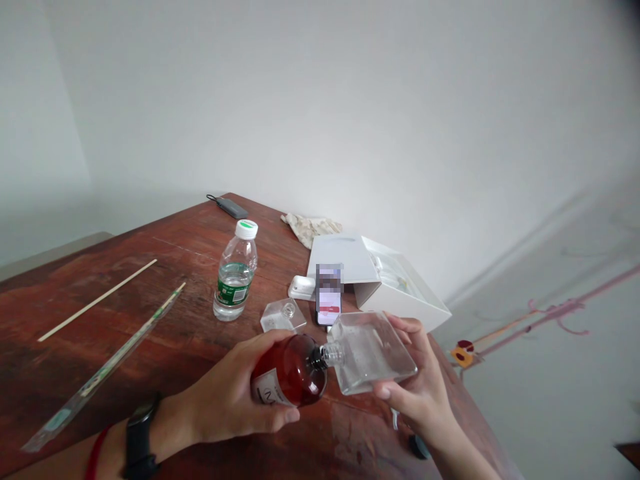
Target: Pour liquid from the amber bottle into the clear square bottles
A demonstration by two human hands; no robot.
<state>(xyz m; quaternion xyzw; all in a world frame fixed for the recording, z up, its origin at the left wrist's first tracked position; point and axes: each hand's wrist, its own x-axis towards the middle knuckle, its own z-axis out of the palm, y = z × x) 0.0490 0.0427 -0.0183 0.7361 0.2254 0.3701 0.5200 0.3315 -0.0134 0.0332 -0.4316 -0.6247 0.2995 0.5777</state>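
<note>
Table (175, 240), box (395, 303), phone (329, 307) beyond, left hand (233, 390) gripping red bottle (295, 370), right hand (423, 377) holding flask (369, 350)

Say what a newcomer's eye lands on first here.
Probably the red bottle in the left hand, low centre, its neck aimed at the neck of the clear bottle in the right hand. Next, the water bottle standing on the table, left of centre, and the lit phone just beyond both hands.

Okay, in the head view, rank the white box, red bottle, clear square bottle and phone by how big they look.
1. White box
2. Red bottle and clear square bottle: partly covered, too alike to rank
3. Phone
</note>
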